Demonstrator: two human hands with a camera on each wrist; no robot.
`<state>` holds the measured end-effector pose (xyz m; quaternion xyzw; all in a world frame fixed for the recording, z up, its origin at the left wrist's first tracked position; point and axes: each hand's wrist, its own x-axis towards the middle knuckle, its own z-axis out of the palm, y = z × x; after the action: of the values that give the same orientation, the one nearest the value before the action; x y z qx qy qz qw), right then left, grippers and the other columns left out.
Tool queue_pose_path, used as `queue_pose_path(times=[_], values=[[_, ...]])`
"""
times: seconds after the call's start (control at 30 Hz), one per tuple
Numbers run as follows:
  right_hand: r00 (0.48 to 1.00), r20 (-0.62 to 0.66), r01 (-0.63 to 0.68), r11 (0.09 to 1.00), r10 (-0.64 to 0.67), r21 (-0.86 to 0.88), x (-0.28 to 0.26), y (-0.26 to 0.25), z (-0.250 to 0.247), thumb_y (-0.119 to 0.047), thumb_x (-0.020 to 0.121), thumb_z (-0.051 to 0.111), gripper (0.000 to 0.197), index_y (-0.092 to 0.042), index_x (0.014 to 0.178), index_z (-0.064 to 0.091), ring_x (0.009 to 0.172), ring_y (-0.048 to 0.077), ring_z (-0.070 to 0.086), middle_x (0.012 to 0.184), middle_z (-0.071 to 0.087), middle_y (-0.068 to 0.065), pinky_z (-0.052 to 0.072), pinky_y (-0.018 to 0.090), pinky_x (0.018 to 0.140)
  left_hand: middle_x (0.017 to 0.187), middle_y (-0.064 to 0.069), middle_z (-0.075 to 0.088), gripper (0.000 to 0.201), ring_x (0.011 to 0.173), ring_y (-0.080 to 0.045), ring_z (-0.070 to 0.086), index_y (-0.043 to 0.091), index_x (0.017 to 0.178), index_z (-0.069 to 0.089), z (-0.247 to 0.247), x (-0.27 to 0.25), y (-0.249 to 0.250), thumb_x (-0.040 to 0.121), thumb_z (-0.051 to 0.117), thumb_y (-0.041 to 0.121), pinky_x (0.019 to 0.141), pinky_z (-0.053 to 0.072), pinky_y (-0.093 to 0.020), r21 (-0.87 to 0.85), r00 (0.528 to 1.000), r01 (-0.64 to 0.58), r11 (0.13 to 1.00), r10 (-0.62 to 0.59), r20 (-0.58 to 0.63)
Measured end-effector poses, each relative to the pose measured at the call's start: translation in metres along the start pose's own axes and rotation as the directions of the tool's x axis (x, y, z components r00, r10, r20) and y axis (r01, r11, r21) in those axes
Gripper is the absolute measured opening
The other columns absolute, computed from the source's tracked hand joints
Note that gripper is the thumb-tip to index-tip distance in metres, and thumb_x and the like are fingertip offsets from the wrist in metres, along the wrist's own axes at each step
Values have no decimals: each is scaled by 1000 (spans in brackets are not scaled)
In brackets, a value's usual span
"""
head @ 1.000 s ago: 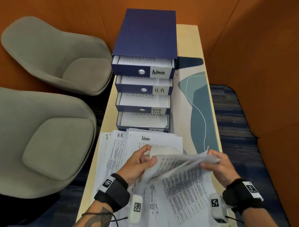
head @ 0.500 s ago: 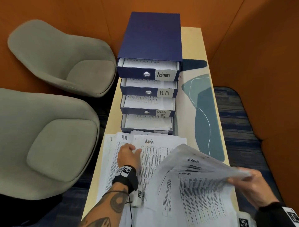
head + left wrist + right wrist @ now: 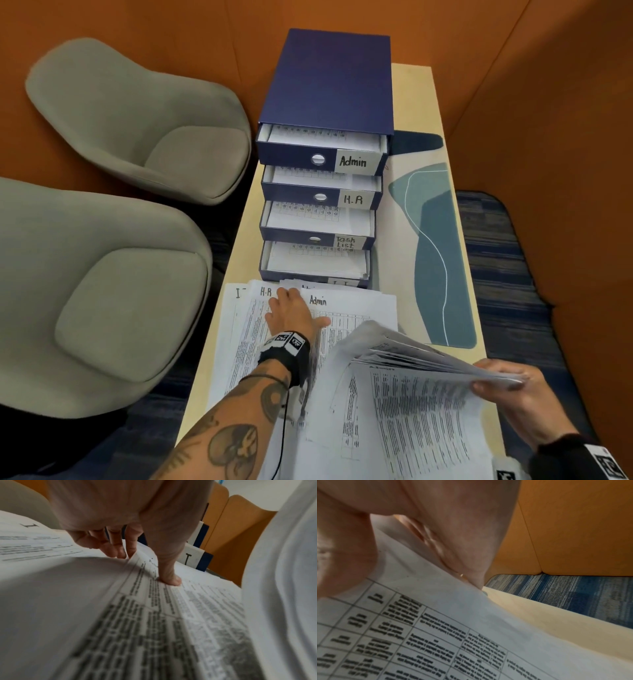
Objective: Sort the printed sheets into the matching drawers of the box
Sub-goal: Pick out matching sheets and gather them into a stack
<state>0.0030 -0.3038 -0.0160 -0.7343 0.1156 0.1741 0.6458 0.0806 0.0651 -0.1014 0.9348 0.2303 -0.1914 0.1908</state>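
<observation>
While fingers [image 3: 498,370] pinch sheets [image 3: 411,356].

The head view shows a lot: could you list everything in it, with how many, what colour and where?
Drawer box: one, dark blue, at the far end of the table; four drawers pulled open, three labelled Admin, H.R and Task List; the lowest label is mostly hidden.
Printed sheets: many, white, spread on the table's near end; more lie in each drawer.
Lifted sheaf: one, white, held up at the right.
Table: one, pale wood.
Mat: one, teal and cream, right of the box.
Chairs: two, grey, left of the table.
Walls: orange, all round.
Carpet: blue, striped.
Left hand: pressing on the spread sheets.
Right hand: pinching the lifted sheaf.
</observation>
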Motion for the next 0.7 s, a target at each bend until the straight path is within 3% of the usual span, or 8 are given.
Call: queue_pose_path(times=[0.07,0.17,0.27,0.37,0.43,0.53,0.63,0.7], values=[[1000,9,17,1000,-17,8,-2,-1,-2,1,65,81,13,9,73,75,90,53,64,87,69,34,53,55,77,145,-5,42,72,132,-29,41,14,133,58,-4,3,1,80,81,56,107,43,-47,-44,999,6,999,-7,-35],[999,30,39,999,-40,16,-4,-4,-5,6,67,77,7,9,73,74,88,52,64,85,69,33,55,50,82,112,-4,62,23,114,-30,56,16,89,69,-17,-2,-5,93,71,39,99,48,-45,-225,995,-38,974,16,-97],[996,38,77,997,-79,31,-4,-3,-7,-12,57,94,33,9,67,71,83,41,67,85,68,31,56,30,71,67,2,58,37,70,-21,60,21,66,53,-36,-32,-12,102,62,23,68,50,-29,-323,984,-175,930,173,-35],[996,22,89,996,-90,32,0,-1,-3,-40,42,103,63,8,66,69,89,33,70,95,72,27,57,28,77,71,15,67,17,70,-1,64,29,78,74,-50,-66,-20,94,75,23,72,50,-17,-473,970,-238,848,231,-74],[994,51,92,996,-93,8,7,1,2,-30,51,101,49,6,67,70,106,31,71,110,75,18,56,38,87,73,22,69,18,73,7,66,34,78,75,-54,-79,-22,87,83,20,75,48,-11,-607,977,-214,765,176,-124],[988,137,81,996,-76,-35,23,-2,15,-3,62,86,15,1,67,73,126,22,64,136,68,-2,47,43,100,63,11,72,27,63,3,66,28,65,72,-59,-88,-23,80,87,12,68,49,-10,-761,981,-183,622,169,-97],[980,170,117,991,-105,-63,42,-9,28,-8,57,95,25,-2,74,78,132,11,59,148,58,-11,47,38,98,63,3,73,29,63,-7,69,23,59,69,-66,-90,-26,74,92,14,70,57,-24,-798,961,-204,567,273,-51],[974,192,129,991,-119,-40,54,-17,39,-12,56,90,31,-3,85,82,134,7,56,151,54,-14,48,37,100,53,11,61,38,54,-3,58,26,51,63,-70,-89,-31,67,96,18,65,53,-22,-801,941,-222,556,338,-26]])
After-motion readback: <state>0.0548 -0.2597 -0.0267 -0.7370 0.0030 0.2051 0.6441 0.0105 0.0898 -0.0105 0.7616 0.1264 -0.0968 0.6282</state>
